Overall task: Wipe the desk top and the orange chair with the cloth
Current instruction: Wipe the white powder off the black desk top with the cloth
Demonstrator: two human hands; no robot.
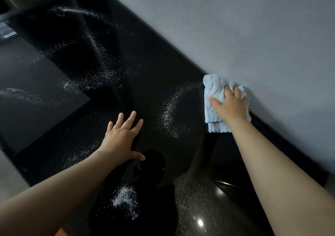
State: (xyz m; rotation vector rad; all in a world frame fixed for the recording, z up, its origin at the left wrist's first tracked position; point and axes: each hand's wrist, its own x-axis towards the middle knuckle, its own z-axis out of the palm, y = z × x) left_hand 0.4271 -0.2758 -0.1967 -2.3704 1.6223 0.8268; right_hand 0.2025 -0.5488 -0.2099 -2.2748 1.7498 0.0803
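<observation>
The pale blue cloth (pixel 214 88) — soft, light and limp, best bunched from on top — lies at the back edge of the black counter (pixel 163 58) against the grey wall (pixel 244 27), the right hand (pixel 231 106) pressing it with fingers curled into its folds, the left hand (pixel 120 138) splayed flat, empty.

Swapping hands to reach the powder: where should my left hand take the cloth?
Probably the bunched top-left corner of the cloth, coming from the left: it stands in folds, free of the right hand, and the wall blocks the other side.
</observation>
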